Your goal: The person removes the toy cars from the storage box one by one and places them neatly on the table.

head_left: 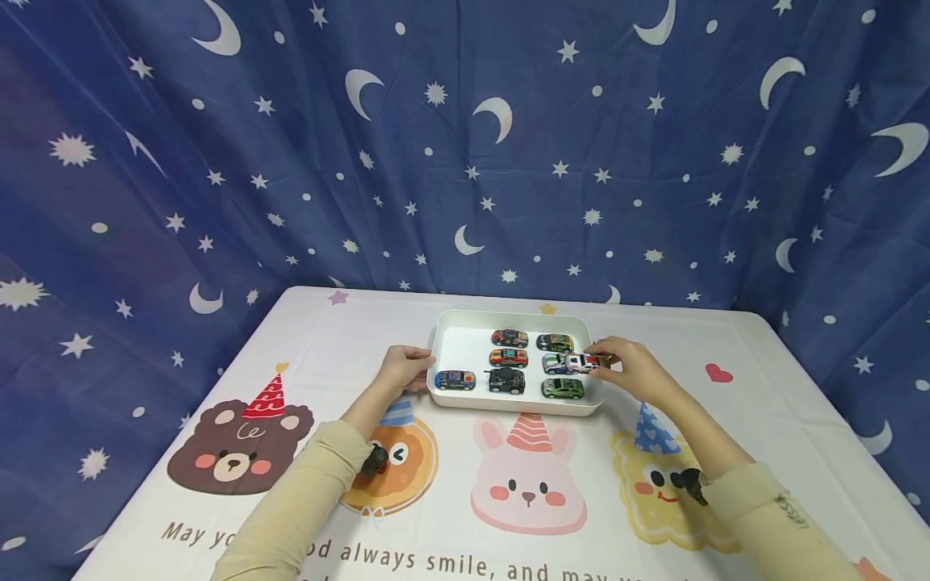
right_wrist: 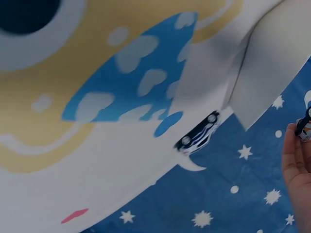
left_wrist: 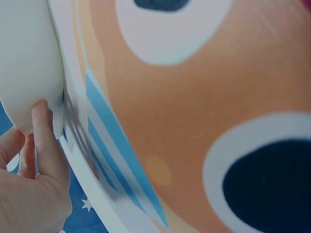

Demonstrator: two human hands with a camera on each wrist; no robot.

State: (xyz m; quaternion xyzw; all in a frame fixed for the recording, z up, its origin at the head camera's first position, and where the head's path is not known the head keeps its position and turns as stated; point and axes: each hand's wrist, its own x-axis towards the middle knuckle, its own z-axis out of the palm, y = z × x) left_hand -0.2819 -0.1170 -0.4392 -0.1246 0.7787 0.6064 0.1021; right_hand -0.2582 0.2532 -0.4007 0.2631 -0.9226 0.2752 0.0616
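My left hand [head_left: 403, 367] grips the left end of a white tray [head_left: 459, 343]; in the left wrist view its fingers and thumb pinch the tray's wall [left_wrist: 34, 58]. With fingertips and thumb, my right hand [head_left: 630, 367] holds a white toy car [head_left: 584, 363] with red and dark markings over the tray's right side. Just below and left of that car is a white, blue and green toy car [head_left: 555, 365], partly covered by it. Several other toy cars stand in the tray, among them a blue one [head_left: 455, 380], a black one [head_left: 506, 381] and a green one [head_left: 563, 389].
Beside the tray, a white and dark-blue toy car [right_wrist: 198, 133] sits on the table in the right wrist view; my right hand mostly hides that spot in the head view. The printed tablecloth [head_left: 407, 532] reaches back to a blue star-patterned curtain [head_left: 465, 161].
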